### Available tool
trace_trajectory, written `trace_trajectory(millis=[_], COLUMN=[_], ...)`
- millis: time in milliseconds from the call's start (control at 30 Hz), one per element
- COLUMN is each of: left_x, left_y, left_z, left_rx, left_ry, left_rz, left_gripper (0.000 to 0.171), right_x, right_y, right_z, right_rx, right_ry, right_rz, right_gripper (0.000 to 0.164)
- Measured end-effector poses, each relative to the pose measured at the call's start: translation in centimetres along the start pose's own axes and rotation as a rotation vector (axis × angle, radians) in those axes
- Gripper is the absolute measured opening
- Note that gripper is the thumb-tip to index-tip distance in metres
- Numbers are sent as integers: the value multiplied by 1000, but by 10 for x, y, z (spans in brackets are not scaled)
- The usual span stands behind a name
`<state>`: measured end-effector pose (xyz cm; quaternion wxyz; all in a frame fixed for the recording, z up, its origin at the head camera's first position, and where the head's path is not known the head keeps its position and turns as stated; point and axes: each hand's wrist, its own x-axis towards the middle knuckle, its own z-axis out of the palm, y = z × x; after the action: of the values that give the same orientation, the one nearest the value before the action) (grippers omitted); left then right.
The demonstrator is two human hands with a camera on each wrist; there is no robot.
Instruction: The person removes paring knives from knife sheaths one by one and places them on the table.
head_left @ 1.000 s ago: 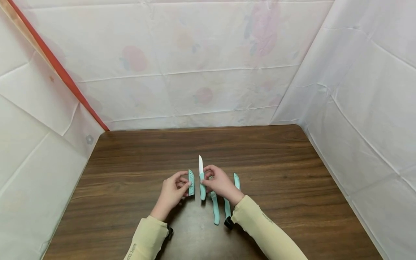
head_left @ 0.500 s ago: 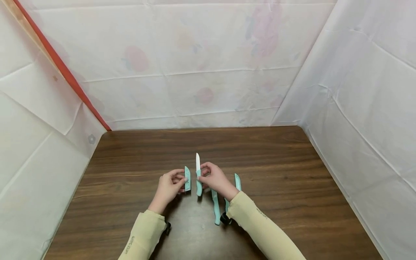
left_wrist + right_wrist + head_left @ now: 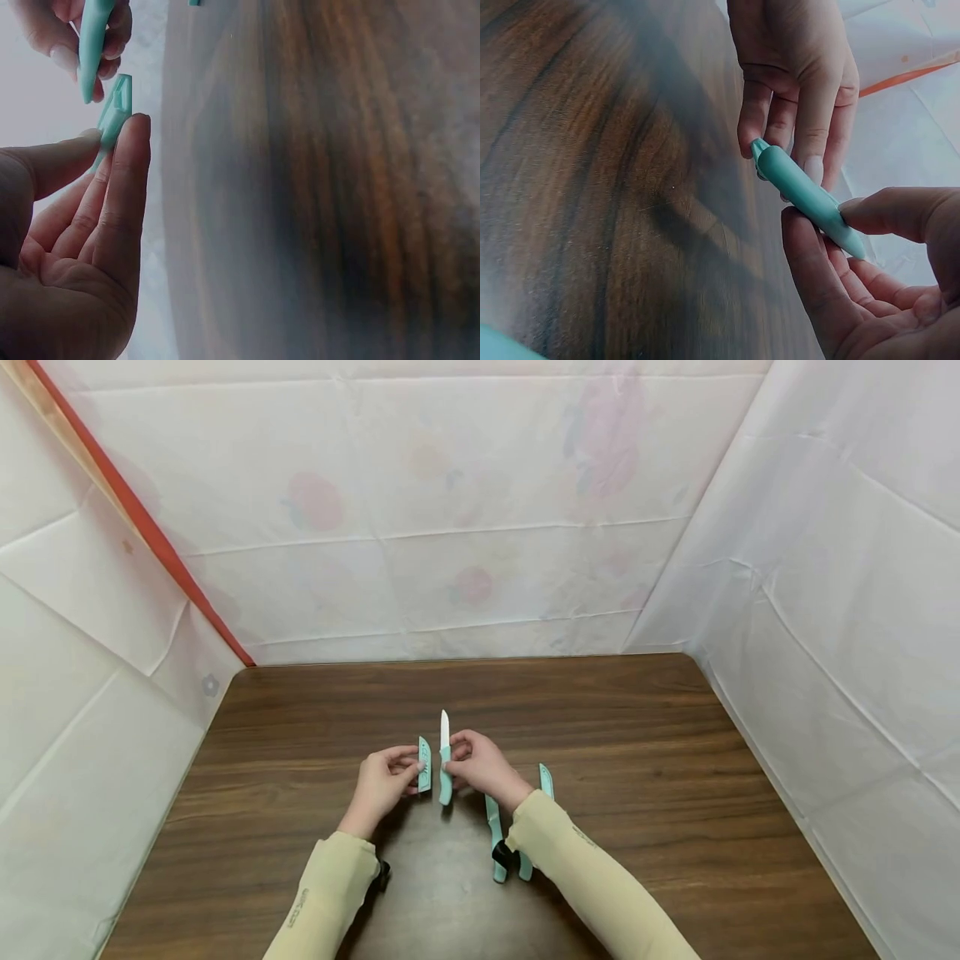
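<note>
1. Knife with a white blade and a curved mint-green handle (image 3: 446,774): held above the middle of the brown wood-grain tabletop (image 3: 645,735), its tip towards the far edge.
2. Right hand (image 3: 483,768): pinches the handle between thumb and fingers.
3. Left hand (image 3: 381,777): pinches a flat mint-green blade sheath (image 3: 424,768) with dark printed lines, upright beside the knife on the left-edge side, the two apart.
4. Second mint-green handle (image 3: 492,823): lies nearer the right edge, partly behind the right wrist.
5. Mint-green sheath tip (image 3: 546,779): shows beyond the pale-yellow right sleeve (image 3: 592,868), further towards the right edge.
</note>
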<state>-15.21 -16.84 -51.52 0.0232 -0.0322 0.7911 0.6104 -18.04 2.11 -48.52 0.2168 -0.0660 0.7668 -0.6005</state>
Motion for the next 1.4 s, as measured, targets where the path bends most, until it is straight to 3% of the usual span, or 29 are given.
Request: trace_trajectory(millis=[633,1400], left_x=[20,31], left_y=[-15,-16], left_z=[-10,-16], left_rx=[6,25], left_ry=[25,-20], left_rz=[-74,-104], left_gripper=[28,30], right_x=[16,38], right_y=[3,13], right_z=[7,13], right_rx=[32,85], right_ry=[-20,-6], right_rz=[17,57], right_gripper=[40,38])
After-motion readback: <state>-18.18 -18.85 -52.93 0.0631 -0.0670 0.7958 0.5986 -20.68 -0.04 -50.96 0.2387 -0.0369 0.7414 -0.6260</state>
